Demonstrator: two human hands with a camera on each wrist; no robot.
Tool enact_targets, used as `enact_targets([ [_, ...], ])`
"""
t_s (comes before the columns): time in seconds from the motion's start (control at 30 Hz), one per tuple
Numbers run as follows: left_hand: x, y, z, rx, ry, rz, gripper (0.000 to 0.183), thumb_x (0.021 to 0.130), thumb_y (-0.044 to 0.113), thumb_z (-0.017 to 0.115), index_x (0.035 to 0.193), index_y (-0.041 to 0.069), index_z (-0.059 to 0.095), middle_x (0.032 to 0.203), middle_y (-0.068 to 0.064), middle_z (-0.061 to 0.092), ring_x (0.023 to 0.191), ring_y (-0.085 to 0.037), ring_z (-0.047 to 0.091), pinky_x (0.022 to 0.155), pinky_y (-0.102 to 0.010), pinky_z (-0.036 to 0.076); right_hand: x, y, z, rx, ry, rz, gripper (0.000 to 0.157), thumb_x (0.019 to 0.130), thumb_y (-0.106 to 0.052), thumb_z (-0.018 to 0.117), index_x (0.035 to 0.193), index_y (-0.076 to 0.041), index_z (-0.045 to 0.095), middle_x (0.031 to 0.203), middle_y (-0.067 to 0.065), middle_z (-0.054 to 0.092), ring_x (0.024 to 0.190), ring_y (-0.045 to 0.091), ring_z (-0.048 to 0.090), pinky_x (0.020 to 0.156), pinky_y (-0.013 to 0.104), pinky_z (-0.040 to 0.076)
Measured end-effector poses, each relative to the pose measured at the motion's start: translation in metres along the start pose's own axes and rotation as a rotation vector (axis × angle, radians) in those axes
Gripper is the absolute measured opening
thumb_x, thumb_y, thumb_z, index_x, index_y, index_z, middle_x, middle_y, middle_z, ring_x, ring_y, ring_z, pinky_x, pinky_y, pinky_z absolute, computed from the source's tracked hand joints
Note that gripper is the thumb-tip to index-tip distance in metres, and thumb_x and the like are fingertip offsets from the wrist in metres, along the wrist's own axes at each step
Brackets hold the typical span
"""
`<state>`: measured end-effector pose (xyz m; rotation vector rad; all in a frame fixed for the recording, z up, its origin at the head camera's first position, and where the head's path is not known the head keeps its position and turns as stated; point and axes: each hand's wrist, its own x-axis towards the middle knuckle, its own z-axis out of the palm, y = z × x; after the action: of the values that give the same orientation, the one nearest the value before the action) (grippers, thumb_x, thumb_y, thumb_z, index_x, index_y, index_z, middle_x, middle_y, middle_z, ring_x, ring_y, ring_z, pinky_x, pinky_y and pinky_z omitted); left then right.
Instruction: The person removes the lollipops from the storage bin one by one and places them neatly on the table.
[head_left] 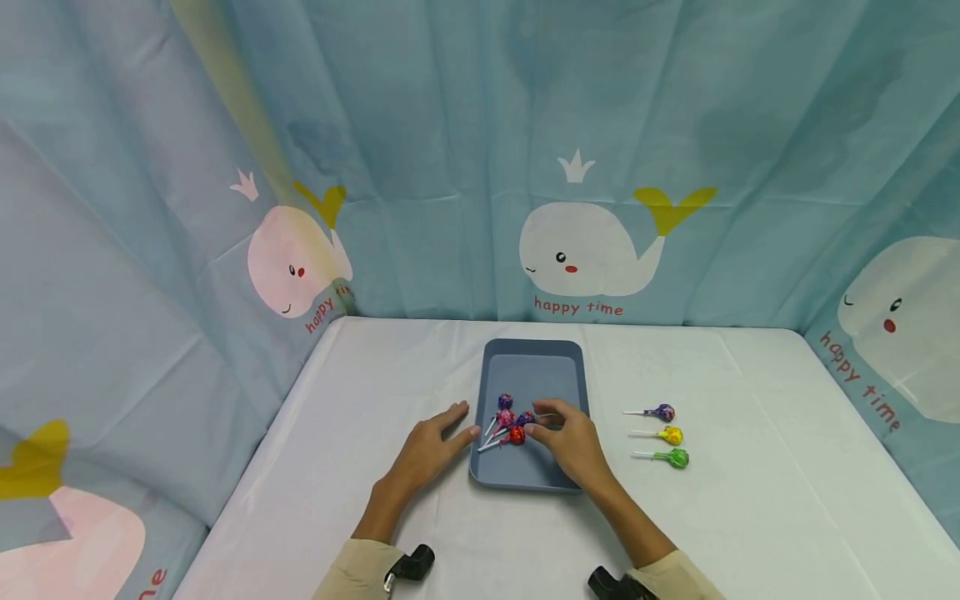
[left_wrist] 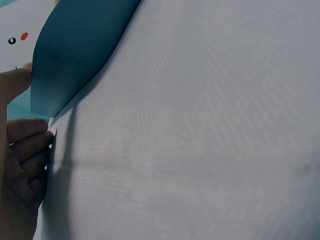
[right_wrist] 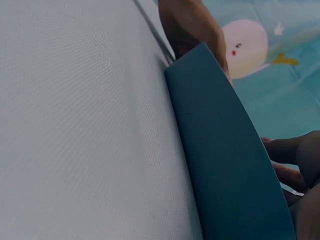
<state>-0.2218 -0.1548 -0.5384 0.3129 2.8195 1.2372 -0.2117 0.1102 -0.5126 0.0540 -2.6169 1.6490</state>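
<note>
Lollipops (head_left: pixel 517 436), clustered in the left part of a blue-grey tray (head_left: pixel 534 367), between left hand (head_left: pixel 429 450) and right hand (head_left: pixel 576 443), set apart. Right beside a purple lollipop (head_left: pixel 523 418) at the cluster's edge: bent right thumb and forefinger; pinching or not, impossible to tell. At the tray's left wall: left thumb, below straightened fingers. Farther right, on the worktop (head_left: pixel 742 400): three more lollipops (head_left: pixel 673 435).
</note>
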Motion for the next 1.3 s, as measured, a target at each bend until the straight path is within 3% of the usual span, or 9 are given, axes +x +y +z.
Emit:
enact_targets([
  [0.4,0.001,0.000,0.001,-0.001,-0.003,-0.003,0.075,0.100,0.061,0.065,0.158,0.016,0.053,0.162,-0.008,0.051,0.153,-0.032,0.044,0.127,-0.055,0.033,0.009,0.004,0.004,-0.018,-0.049,-0.020,0.042,0.094,-0.010,0.081,0.135,-0.006,0.072,0.128,0.011,0.076,0.118,0.031,0.073,0.101,0.052,0.059],
  [0.77,0.000,-0.001,0.001,-0.004,-0.009,-0.002,0.074,0.099,0.061,0.066,0.157,0.016,0.054,0.162,-0.007,0.051,0.153,-0.031,0.044,0.127,-0.055,0.034,0.014,0.007,0.011,-0.084,-0.042,-0.057,0.031,0.092,-0.002,0.080,0.123,-0.003,0.077,0.114,0.010,0.079,0.104,0.026,0.073,0.098,0.052,0.058],
  [0.97,0.000,0.000,0.001,-0.013,-0.009,-0.019,0.075,0.099,0.061,0.067,0.158,0.018,0.053,0.163,-0.005,0.050,0.154,-0.028,0.043,0.128,-0.053,0.033,0.016,0.009,0.013,-0.107,-0.050,-0.072,0.028,0.089,-0.001,0.082,0.117,-0.004,0.080,0.102,0.007,0.079,0.095,0.021,0.070,0.089,0.044,0.058],
  [1.17,0.000,-0.001,0.001,-0.002,-0.010,-0.018,0.074,0.099,0.060,0.067,0.158,0.018,0.053,0.162,-0.005,0.050,0.154,-0.028,0.043,0.128,-0.053,0.033,0.017,0.008,0.012,-0.125,-0.045,-0.062,0.025,0.091,-0.002,0.082,0.115,-0.006,0.080,0.101,0.007,0.078,0.092,0.018,0.069,0.085,0.040,0.056],
  [1.3,0.001,-0.002,0.002,0.007,-0.005,-0.008,0.074,0.100,0.060,0.067,0.158,0.016,0.054,0.162,-0.007,0.051,0.153,-0.031,0.044,0.127,-0.054,0.034,0.016,0.007,0.010,-0.121,-0.046,-0.048,0.024,0.092,-0.003,0.081,0.115,-0.007,0.080,0.103,0.007,0.079,0.094,0.020,0.071,0.088,0.044,0.058],
])
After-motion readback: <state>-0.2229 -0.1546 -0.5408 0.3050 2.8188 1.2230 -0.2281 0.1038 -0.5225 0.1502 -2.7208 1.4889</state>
